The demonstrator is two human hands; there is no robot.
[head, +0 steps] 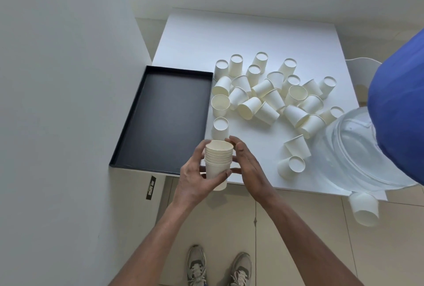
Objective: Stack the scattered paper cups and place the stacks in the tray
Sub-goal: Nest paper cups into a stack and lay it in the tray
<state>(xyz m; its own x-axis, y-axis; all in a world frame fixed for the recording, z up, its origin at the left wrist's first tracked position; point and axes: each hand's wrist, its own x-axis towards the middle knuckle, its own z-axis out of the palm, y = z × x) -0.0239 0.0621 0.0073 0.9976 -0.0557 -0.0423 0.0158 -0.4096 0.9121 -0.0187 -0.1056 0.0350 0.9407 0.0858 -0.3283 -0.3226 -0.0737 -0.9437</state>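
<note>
A white table [252, 38] is set near plain pale walls [57, 79]; beige floor tiles [298, 228] are seen below, and a wall socket [151, 187] is mounted low.

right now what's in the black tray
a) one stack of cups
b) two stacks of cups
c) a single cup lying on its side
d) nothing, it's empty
d: the black tray shows only its bare dark floor, while the one stack of cups is held in the left hand in front of the table edge, with the right hand beside it.
</note>
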